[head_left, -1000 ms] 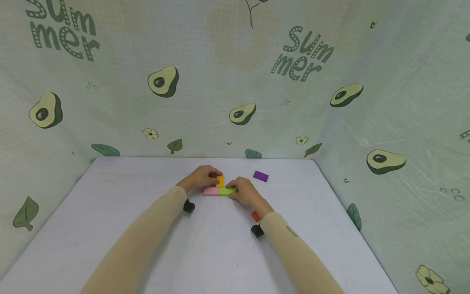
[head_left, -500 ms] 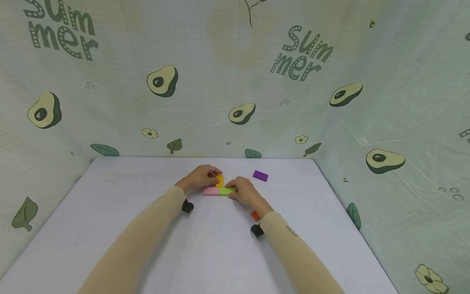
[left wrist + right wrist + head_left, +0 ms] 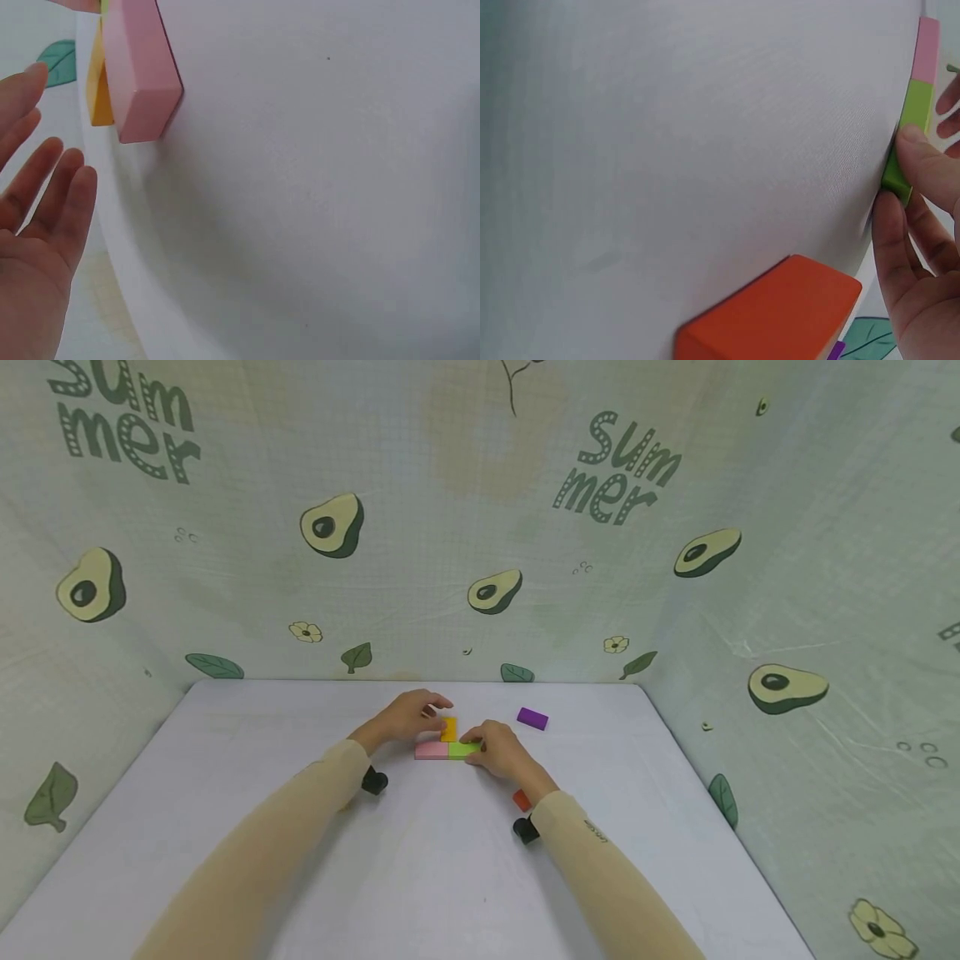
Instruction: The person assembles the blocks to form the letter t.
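Note:
A pink block (image 3: 431,752) and a lime green block (image 3: 459,752) lie end to end in a row on the white table. Behind their joint, a yellow block (image 3: 449,729) points away toward the back. My left hand (image 3: 405,716) is just left of the yellow block, fingers extended; in the left wrist view, this hand (image 3: 45,240) has its fingers spread and apart from the blocks. At the row's right end, my right hand (image 3: 501,752) pinches the green block (image 3: 915,109), thumb along its near side and fingertips at its end, hiding part of it.
A purple block (image 3: 532,719) lies behind and right of the row. Near the right wrist is an orange-red block (image 3: 522,801), large in the right wrist view. Printed cloth (image 3: 420,610) walls the table's back and sides.
My left hand has let go of the yellow block and drawn back a little to the left, fingers straightening. The right hand and the blocks stay as they were.

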Available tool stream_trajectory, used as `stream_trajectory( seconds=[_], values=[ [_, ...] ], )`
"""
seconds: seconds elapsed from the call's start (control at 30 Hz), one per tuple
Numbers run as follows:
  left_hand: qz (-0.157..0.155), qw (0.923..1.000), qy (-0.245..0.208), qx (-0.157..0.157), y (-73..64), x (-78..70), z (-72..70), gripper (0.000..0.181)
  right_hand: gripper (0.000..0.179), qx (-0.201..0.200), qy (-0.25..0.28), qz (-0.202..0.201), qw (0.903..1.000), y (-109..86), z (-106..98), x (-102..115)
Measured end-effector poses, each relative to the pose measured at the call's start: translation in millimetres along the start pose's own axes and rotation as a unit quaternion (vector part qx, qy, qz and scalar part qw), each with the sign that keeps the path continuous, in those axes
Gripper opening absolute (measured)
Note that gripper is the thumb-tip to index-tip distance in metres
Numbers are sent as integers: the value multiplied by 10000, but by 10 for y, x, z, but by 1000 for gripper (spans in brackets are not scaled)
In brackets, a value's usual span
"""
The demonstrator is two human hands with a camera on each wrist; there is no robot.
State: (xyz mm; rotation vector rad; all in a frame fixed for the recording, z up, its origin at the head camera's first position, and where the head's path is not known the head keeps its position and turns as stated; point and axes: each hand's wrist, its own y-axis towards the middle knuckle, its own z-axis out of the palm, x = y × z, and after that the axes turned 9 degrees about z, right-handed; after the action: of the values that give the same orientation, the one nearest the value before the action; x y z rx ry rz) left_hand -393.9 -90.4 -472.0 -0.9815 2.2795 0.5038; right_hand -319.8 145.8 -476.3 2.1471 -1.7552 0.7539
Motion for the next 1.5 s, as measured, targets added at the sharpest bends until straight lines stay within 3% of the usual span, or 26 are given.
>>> stream_trajectory(
  seconds=[0.27,0.5,0.77,1.1,1.33,1.5],
  values=[
    [287,9994,112,-172,-125,-76,-105,49,31,-3,-57,-7,10000,8,21,-13],
    [331,9980,359,-404,-339,-214,-255,49,31,-46,-115,-51,9999,1,0,-1],
    [260,9961,614,-586,-600,-309,-316,50,32,-62,-113,-33,9999,-14,-18,11],
    [272,9936,859,-687,-1129,-313,-300,55,33,-63,-137,-53,9999,0,-9,-20],
    [165,9920,985,-770,-1515,-213,-339,55,33,-38,-199,19,9998,10,-9,-6],
    [292,9900,1146,-764,-1723,-132,-356,60,33,-51,-241,4,9997,19,9,-10]
  ],
)
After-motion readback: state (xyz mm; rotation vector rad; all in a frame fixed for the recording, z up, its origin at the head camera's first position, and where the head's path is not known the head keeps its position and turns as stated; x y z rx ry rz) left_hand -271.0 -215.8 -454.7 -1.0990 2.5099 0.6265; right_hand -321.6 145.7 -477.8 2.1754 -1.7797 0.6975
